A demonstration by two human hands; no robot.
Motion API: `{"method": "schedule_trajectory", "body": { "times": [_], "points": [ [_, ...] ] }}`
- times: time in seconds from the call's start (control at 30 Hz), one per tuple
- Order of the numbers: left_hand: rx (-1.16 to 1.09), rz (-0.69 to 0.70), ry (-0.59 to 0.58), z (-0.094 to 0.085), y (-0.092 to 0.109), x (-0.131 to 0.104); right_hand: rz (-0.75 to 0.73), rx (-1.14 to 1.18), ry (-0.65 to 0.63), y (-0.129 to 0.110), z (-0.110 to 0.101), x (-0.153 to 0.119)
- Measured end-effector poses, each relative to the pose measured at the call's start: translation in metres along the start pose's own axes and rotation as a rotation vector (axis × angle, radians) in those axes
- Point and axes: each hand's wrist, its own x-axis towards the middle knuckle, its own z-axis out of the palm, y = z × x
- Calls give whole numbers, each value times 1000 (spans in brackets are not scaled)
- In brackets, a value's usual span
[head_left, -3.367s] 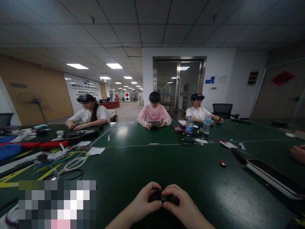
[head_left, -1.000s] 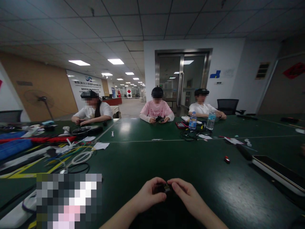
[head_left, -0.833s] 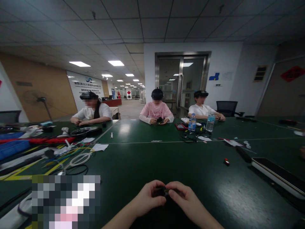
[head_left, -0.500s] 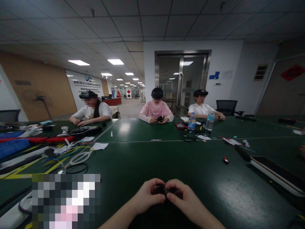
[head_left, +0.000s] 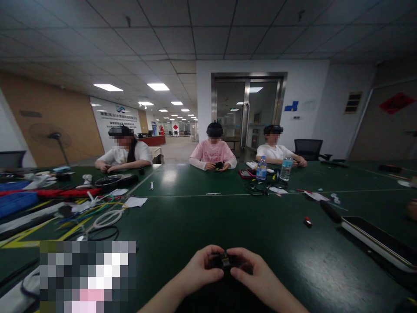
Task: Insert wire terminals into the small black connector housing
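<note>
Both hands [head_left: 227, 266] pinch a small, dark, seemingly blocky object [head_left: 226, 260].

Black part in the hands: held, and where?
Held: the left hand grips the black part by its left end, the right hand its right.

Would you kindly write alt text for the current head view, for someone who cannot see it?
The left hand and right hand hold a small dark object over a green table. Across it sit three people wearing dark headgear; cables lie to the left, two bottles stand farther back.
</note>
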Motion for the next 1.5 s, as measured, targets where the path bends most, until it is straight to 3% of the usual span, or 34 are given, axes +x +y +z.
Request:
{"method": "schedule_trajectory", "body": {
  "times": [0.4,0.7,0.97,1.27,1.5],
  "points": [
    [-28,-5,8,6,8,-1,6,24,-15,-1,1,0],
    [73,2,-11,0,-2,-1,-29,-25,-13,-7,5,-1],
    [-7,-19,-1,6,6,-2,-35,-52,-12,-9,9,-1],
    [-33,-3,-17,3,2,-1,-20,-48,8,-10,11,-2],
    [66,-12,6,4,7,-2,-39,-27,-7,-10,7,-1]
  ]
}}
